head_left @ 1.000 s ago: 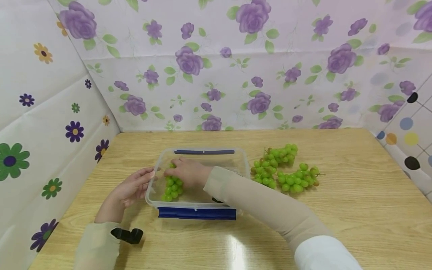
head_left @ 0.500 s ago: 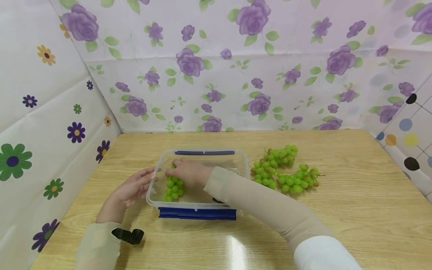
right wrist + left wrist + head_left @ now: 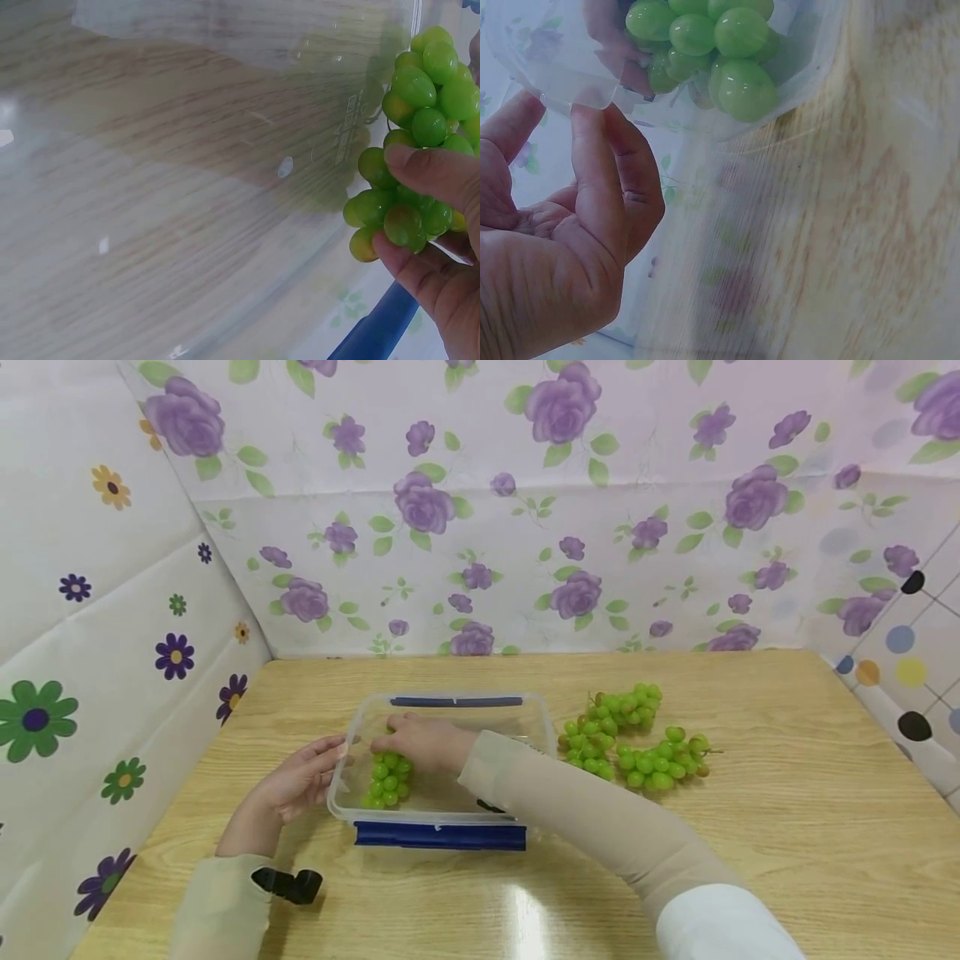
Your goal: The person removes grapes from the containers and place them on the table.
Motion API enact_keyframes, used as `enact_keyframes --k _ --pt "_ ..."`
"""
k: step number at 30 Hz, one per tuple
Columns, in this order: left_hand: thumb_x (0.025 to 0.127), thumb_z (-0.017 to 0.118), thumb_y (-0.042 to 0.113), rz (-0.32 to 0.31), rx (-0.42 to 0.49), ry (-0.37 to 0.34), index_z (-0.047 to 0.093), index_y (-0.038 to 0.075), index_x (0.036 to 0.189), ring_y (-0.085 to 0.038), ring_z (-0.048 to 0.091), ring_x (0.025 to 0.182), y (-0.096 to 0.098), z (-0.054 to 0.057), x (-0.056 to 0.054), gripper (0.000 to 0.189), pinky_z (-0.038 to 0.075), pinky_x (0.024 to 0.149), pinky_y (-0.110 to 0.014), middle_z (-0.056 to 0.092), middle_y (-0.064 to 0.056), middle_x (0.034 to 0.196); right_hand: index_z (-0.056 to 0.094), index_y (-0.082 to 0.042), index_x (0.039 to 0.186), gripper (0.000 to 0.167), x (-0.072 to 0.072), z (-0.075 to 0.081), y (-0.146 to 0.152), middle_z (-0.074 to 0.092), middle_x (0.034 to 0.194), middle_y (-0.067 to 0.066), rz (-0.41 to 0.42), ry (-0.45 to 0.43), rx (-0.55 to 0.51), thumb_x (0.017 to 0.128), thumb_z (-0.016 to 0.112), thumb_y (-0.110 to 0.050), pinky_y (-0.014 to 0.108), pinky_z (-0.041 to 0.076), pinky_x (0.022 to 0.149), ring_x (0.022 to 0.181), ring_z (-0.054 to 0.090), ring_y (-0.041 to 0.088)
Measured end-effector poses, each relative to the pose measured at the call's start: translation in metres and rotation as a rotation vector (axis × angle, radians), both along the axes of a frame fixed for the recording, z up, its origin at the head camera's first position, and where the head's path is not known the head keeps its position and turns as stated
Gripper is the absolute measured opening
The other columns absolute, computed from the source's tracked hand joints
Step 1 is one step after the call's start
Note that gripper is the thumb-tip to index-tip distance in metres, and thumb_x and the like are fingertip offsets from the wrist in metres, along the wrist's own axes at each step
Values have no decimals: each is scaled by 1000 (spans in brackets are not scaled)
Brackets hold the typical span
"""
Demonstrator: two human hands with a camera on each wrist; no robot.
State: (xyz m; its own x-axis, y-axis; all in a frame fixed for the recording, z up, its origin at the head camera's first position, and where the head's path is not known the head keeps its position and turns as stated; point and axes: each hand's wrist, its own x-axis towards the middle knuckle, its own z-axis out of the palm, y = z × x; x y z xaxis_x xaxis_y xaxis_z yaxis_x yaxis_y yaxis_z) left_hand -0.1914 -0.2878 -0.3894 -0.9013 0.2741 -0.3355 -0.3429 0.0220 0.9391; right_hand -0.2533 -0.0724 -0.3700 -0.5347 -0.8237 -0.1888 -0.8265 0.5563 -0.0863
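Observation:
A clear plastic box point(image 3: 442, 817) with blue side latches stands on the wooden table. Inside, toward its left end, my right hand point(image 3: 423, 742) grips a bunch of green grapes point(image 3: 390, 779). The right wrist view shows the thumb and fingers of that hand pinching the bunch of grapes point(image 3: 412, 199) from both sides. My left hand point(image 3: 300, 777) is at the box's left wall, its fingertips touching just under the rim. In the left wrist view, thumb and bent fingers point(image 3: 592, 165) meet the outside of the clear plastic, with grapes visible through it.
Right of the box lie more green grapes point(image 3: 588, 743), and a bunch with a stem point(image 3: 663, 762) sits beside them. Flowered sheets point(image 3: 480, 510) cover the back and sides around the table point(image 3: 787, 793). A black strap device point(image 3: 288, 885) is on the left wrist.
Both hands and the grapes keep nearly the same place in the box. The whole head view has shifted slightly downward and right.

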Motion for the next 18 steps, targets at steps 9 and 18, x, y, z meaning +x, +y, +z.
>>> enact_keyframes --k 9,18 --pt "102 45 28 -3 10 13 30 3 137 -2 59 76 0 -3 -1 46 53 64 -18 56 5 98 50 -25 138 51 -2 3 3 51 128 8 41 -8 -15 93 58 -2 30 48 95 113 53 19" --pt "101 47 30 2 11 5 30 3 138 -2 59 76 0 -1 -1 49 52 65 -18 56 5 100 52 -24 132 51 -7 3 5 55 119 6 94 20 -27 88 67 -4 26 48 90 102 56 15"
